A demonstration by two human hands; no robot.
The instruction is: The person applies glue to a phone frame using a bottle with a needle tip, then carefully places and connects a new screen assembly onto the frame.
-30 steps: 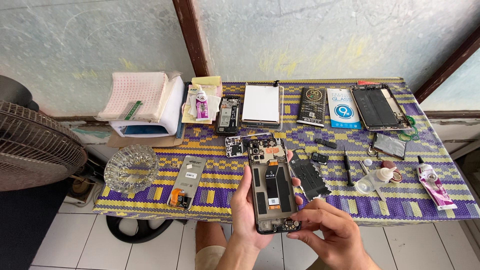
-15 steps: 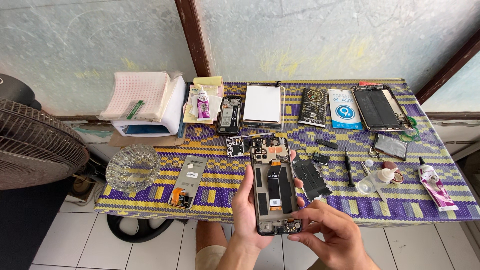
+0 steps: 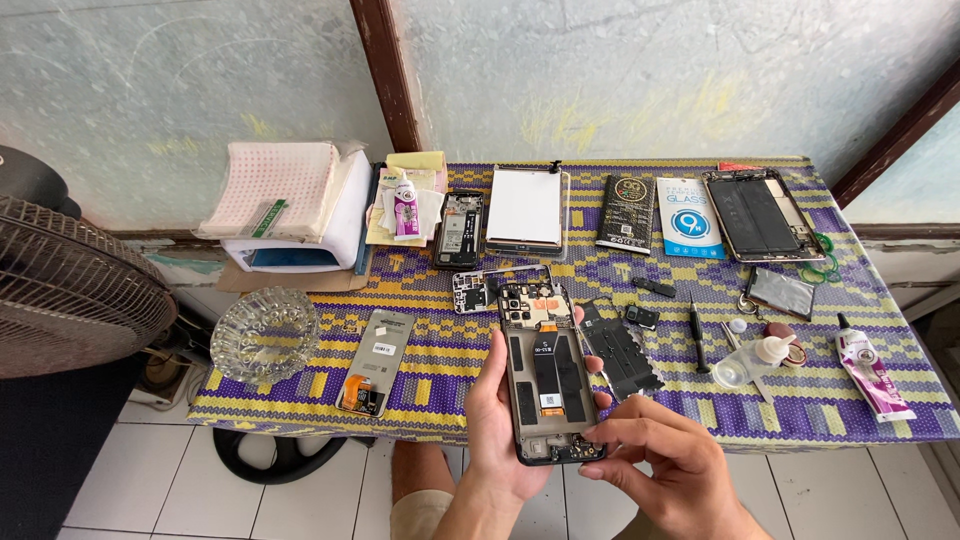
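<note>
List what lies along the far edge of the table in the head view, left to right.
White foam pad → small glue bottle → opened phone → white tablet → black packet → blue-and-white packet → opened tablet.

One table point(image 3: 800, 405) carries the lot. Two hands are over its front edge: the left hand point(image 3: 495, 440) and the right hand point(image 3: 665, 465), with one opened phone point(image 3: 545, 375) between them. Two glue tubes: one point(image 3: 875, 372) near the right front corner, one point(image 3: 404, 208) at the back edge. Two flat packets point(image 3: 690, 218) lie along the back edge. One glass ashtray point(image 3: 265, 335) sits at the left front corner, and one screwdriver point(image 3: 697, 338) toward the right.
</note>
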